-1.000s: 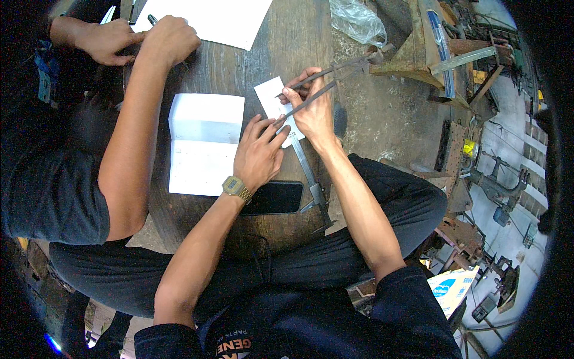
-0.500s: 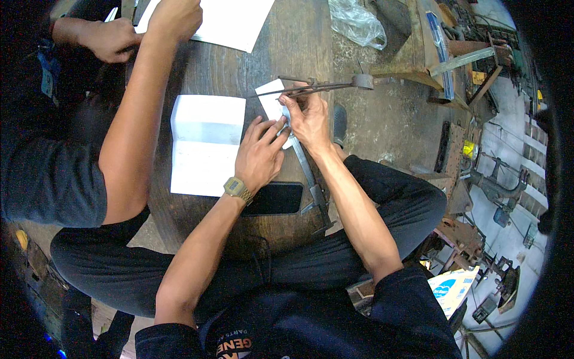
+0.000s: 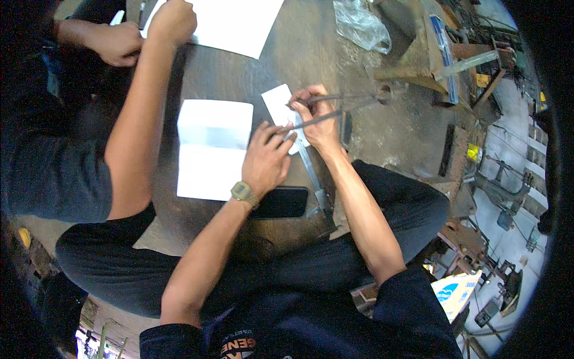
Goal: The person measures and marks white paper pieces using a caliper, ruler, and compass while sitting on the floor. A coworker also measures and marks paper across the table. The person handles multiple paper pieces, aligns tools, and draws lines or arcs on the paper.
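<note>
My right hand (image 3: 320, 122) is closed around a leg of dark metal dividers (image 3: 359, 103), whose round joint points to the right. The legs are spread, and the lower leg reaches across to the fingertips of my left hand (image 3: 267, 155). That hand lies low over the table, fingers stretched out, by a small white paper (image 3: 277, 100). Whether its fingertips grip the leg is hard to see. A steel vernier caliper (image 3: 309, 166) lies beneath and between my hands, its upper end partly hidden. To the left is a creased white sheet (image 3: 209, 164).
A black phone (image 3: 284, 203) lies by my left wrist on the wooden table (image 3: 239, 78). At left, another person's arm (image 3: 134, 131) reaches over larger white paper (image 3: 239, 24). A clear plastic bag (image 3: 362, 27) and a metal-and-wood stand (image 3: 445, 60) are at the upper right.
The dividers' legs have spread apart, one leg now reaching my left fingertips. My right hand still holds the tool. The whole view has shifted slightly.
</note>
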Motion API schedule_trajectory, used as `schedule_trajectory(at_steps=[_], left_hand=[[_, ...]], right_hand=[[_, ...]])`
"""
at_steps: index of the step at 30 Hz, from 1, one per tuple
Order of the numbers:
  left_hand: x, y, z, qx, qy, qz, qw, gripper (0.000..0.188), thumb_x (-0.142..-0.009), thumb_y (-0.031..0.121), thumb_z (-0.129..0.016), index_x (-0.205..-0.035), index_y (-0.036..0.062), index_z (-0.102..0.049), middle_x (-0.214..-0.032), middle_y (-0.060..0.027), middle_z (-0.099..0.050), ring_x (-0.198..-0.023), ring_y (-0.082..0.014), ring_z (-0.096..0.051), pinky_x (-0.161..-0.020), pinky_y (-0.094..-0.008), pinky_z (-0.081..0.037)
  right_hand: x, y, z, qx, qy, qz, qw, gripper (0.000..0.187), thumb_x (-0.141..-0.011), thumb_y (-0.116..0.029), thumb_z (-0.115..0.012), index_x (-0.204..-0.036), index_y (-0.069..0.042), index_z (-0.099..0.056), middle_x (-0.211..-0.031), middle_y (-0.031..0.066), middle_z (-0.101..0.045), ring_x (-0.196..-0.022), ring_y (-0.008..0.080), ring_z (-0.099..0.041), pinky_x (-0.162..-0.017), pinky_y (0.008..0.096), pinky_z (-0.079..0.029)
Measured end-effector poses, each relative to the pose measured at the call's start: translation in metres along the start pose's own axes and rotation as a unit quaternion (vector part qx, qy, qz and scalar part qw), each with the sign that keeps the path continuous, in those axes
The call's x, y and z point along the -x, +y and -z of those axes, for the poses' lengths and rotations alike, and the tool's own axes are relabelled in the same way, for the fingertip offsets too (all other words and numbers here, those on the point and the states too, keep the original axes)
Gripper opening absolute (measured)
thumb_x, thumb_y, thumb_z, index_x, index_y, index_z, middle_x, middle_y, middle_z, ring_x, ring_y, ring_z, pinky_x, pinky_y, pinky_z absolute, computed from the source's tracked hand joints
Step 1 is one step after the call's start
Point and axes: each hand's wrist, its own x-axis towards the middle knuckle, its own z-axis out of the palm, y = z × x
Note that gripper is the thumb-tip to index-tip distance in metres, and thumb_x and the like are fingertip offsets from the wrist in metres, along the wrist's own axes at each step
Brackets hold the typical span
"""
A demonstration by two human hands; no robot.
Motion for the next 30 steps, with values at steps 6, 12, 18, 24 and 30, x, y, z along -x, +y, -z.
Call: schedule_trajectory(at_steps=[6,12,18,24,30], left_hand=[[0.005,-0.004,-0.02,0.077,0.043,0.053,0.995,0.042,-0.075,0.009,-0.061,-0.116,-0.0008,-0.062,-0.128,-0.0223,-0.057,-0.129,-0.0408,-0.046,-0.118,-0.0541,-0.028],[0.006,0.001,-0.028,0.037,-0.004,0.008,0.999,0.06,-0.072,0.005,-0.067,-0.13,0.0019,-0.054,-0.13,-0.0165,-0.053,-0.129,-0.0376,-0.045,-0.118,-0.0496,-0.03],[0.003,-0.002,-0.031,0.0,0.006,-0.018,1.0,0.054,-0.074,0.003,-0.065,-0.127,-0.0016,-0.054,-0.131,-0.0181,-0.052,-0.133,-0.0371,-0.041,-0.122,-0.0488,-0.025],[0.004,0.006,-0.028,-0.051,-0.027,-0.002,0.998,0.052,-0.078,0.003,-0.06,-0.129,-0.0014,-0.05,-0.133,-0.0216,-0.051,-0.132,-0.0393,-0.041,-0.121,-0.0497,-0.025],[0.003,0.013,-0.014,-0.086,-0.044,0.021,0.995,0.054,-0.078,0.003,-0.06,-0.131,0.0004,-0.052,-0.136,-0.0198,-0.051,-0.132,-0.039,-0.043,-0.118,-0.0496,-0.029]], right_hand=[[0.011,0.033,0.002,0.106,0.063,-0.132,0.984,0.041,-0.087,-0.014,-0.073,-0.123,-0.002,-0.058,-0.111,0.0084,-0.069,-0.1,0.0202,-0.066,-0.09,0.0325,-0.053],[0.01,0.037,0.009,0.055,0.036,-0.057,0.996,0.032,-0.09,-0.001,-0.062,-0.118,-0.004,-0.047,-0.101,0.0075,-0.057,-0.091,0.0181,-0.059,-0.081,0.0327,-0.051],[-0.003,0.037,0.003,-0.018,0.018,0.032,0.999,0.026,-0.09,0.004,-0.057,-0.112,-0.004,-0.044,-0.093,0.0076,-0.05,-0.083,0.0173,-0.054,-0.079,0.0323,-0.05],[0.001,0.026,0.0,-0.047,0.0,0.02,0.999,0.027,-0.09,0.01,-0.052,-0.111,-0.005,-0.042,-0.093,0.0084,-0.052,-0.081,0.0193,-0.057,-0.075,0.0331,-0.05],[0.0,0.011,-0.002,0.082,0.007,-0.017,0.996,0.032,-0.09,0.002,-0.057,-0.119,-0.001,-0.045,-0.101,0.0117,-0.058,-0.088,0.0214,-0.06,-0.08,0.0345,-0.051]])
